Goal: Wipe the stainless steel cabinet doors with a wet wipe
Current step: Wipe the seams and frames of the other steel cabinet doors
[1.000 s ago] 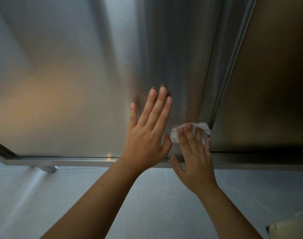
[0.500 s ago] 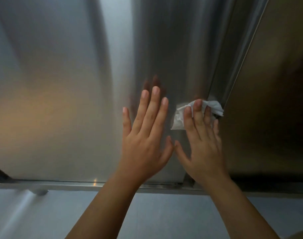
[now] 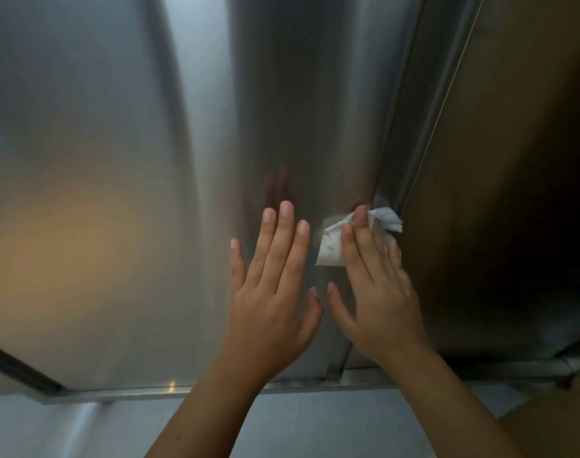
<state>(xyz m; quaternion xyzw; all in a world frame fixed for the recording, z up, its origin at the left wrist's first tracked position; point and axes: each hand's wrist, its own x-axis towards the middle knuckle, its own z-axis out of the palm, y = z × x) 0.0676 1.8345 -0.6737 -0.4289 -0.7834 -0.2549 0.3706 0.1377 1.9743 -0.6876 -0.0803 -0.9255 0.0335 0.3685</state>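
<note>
Grey floor [image 3: 84, 431] is seen nearest, then the cabinet's bottom rail [image 3: 133, 393] running left-right. Both forearms are raised toward the cabinet.

Left hand [image 3: 272, 302] is laid flat on the left door [image 3: 117, 193], fingers straight and pointing up. The three middle fingers are held close together, the little finger and thumb are spread. Nothing is held.

Right hand [image 3: 378, 292] is placed just beside it, thumbs nearly touching. Its fingers [image 3: 361, 236] are straight and slightly apart, and the wipe [image 3: 331, 249] is pressed under them against the door.

Wipe is white and crumpled, low on the left door at its right edge. Long axis is tilted lower-left to upper-right, and the upper corner is pointed at the seam [image 3: 424, 127] with the right door [image 3: 513, 193]. The middle is covered by the fingers.

A faint reflection of the left fingers is shown on the steel above them.
</note>
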